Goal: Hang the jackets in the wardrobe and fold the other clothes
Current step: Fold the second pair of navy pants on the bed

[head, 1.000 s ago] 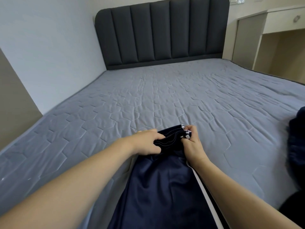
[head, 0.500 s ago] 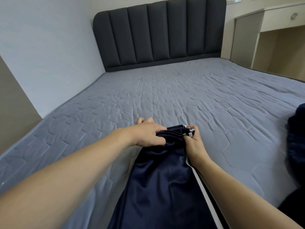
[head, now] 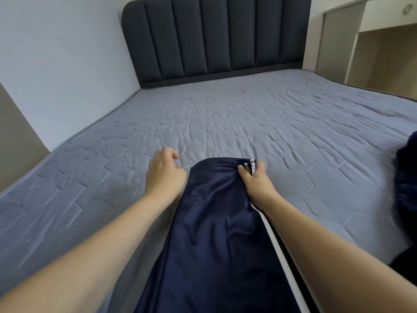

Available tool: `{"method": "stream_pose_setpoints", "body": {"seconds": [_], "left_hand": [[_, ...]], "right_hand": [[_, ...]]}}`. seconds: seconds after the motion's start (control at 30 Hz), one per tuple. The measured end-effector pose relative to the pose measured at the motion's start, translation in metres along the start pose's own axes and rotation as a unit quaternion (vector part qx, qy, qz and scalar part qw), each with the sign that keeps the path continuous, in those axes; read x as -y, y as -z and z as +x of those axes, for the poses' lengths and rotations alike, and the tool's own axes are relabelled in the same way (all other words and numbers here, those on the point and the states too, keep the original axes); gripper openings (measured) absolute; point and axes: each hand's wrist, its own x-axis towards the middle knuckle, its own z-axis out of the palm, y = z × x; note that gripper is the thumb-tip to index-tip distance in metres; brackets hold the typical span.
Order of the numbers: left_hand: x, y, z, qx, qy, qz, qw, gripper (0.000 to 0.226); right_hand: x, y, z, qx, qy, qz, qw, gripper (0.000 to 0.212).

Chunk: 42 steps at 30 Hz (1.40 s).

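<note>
One shiny navy garment [head: 214,233], white-striped, lies pinched by the right hand [head: 255,184]; left hand [head: 164,175] loose, empty.

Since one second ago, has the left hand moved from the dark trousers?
Yes. The left hand has let go of the trousers and moved left, onto the bare mattress. The right hand holds the hem.

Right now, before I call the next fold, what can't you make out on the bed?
Head view only:
- Trousers: lower part cut off by the bottom edge, so length and fold state are unknown.
- Dark clothes at right: cut by the frame edge; type unclear.
- Left hand: motion-blurred; it looks off the fabric, but fingertip contact is uncertain.
- Right hand: its fingers under the striped hem are hidden by the cloth.
- Wardrobe: not in view.
</note>
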Motion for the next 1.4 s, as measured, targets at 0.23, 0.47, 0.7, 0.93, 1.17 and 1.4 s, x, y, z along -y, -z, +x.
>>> {"method": "stream_pose_setpoints", "body": {"seconds": [0.23,0.47,0.7,0.93,1.17,1.4], "left_hand": [[0.016,-0.014,-0.124,0.234,-0.195,0.249,0.919,0.086],[0.029,-0.039,-0.118,0.207,-0.184,0.267,0.923,0.087],[0.014,-0.003,-0.130,0.235,-0.025,0.015,0.972,0.084],[0.025,0.060,-0.179,0.285,0.235,-0.063,0.927,0.045],[0.016,0.102,-0.243,0.377,0.243,-0.188,0.874,0.043],[0.031,0.124,-0.318,0.317,0.317,-0.224,0.866,0.068]], "right_hand": [[0.019,0.017,0.029,0.094,-0.092,-0.050,0.990,0.017],[0.035,0.027,0.006,0.121,-0.189,-0.022,0.974,0.066],[0.050,0.053,-0.109,0.085,-0.233,-0.063,0.967,0.054],[0.079,0.062,-0.177,0.066,-0.216,-0.269,0.936,0.041],[0.069,0.070,-0.278,0.064,-0.250,-0.288,0.922,0.044],[0.074,0.084,-0.352,0.101,-0.239,-0.267,0.928,0.068]]}}
